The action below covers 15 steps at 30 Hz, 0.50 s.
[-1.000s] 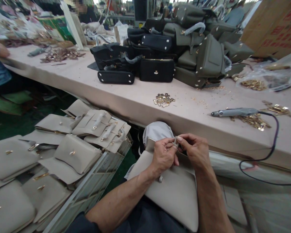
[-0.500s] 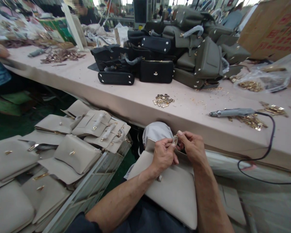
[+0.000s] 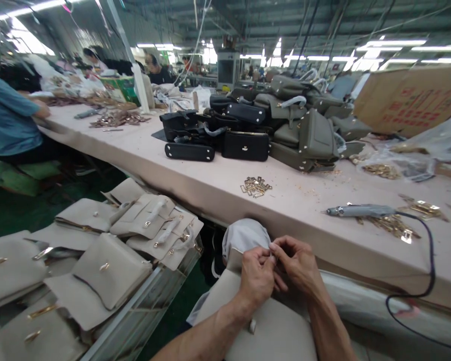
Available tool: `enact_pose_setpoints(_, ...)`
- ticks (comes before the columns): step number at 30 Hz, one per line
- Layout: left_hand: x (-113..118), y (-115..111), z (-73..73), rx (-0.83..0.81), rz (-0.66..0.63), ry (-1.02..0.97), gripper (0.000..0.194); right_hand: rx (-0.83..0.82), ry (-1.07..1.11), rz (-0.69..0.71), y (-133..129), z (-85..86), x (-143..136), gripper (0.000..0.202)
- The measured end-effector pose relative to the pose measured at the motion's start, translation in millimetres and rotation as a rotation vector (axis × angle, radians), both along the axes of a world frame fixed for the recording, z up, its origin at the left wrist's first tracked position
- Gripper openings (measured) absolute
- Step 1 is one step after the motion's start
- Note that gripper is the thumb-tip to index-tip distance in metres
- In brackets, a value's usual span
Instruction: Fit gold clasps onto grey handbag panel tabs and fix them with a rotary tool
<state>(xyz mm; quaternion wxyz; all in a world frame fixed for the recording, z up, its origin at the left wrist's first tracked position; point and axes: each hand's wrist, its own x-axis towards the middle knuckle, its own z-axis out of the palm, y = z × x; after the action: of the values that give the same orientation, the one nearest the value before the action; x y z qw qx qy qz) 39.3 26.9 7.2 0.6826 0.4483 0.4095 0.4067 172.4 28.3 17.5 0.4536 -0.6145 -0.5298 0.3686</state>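
A beige handbag (image 3: pixel 281 333) lies across my lap, with a small wrapped turn-lock (image 3: pixel 252 326) on its front. The bag's flap (image 3: pixel 235 259) is raised at the far end. My left hand (image 3: pixel 257 276) is closed, pinching at the flap's edge. Fingertips touching it, my right hand (image 3: pixel 296 260) pinches at the same spot. Both sets of fingers cover the small gold-coloured metal frame seen there a moment earlier. A pale grey rounded cloth-like thing (image 3: pixel 246 234) sits just beyond the flap, against the table edge.
Several beige bags (image 3: pixel 108 271) are heaped on a rack (image 3: pixel 143 321) at left. On the table (image 3: pixel 210 185) lie gold frames (image 3: pixel 256 186), a corded grey electric screwdriver (image 3: pixel 361 210), black bags (image 3: pixel 246 145) and olive bags (image 3: pixel 304 130). A co-worker in a blue shirt (image 3: pixel 7 118) sits far left.
My view has tilted up, so everything sits lower in the picture. My fingers have closed over the small gold-coloured frame, which showed between them before. Both hands stay at the flap.
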Motion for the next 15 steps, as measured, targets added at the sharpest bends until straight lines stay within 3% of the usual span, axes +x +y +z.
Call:
enact_pose_setpoints(6, 0, 10, -7.5, -0.025, 0.069, -0.032, 0.034, 0.049, -0.286, -0.011, 22, 13.3, 2, 0.041)
enact_pose_setpoints(10, -1, 13, -9.1, -0.021, 0.099, -0.005, 0.036, 0.4, -0.594, -0.069, 67, 27.7, 12, 0.031)
enact_pose_setpoints(12, -2, 13, -9.6, -0.012, 0.101, -0.003, 0.036, 0.544, -0.701, 0.019, 95, 29.6, 16, 0.032)
enact_pose_setpoints(15, -4, 13, -11.5, -0.007, 0.109, -0.028, 0.035, 0.594, -0.812, 0.168, 132, 22.4, 19, 0.045)
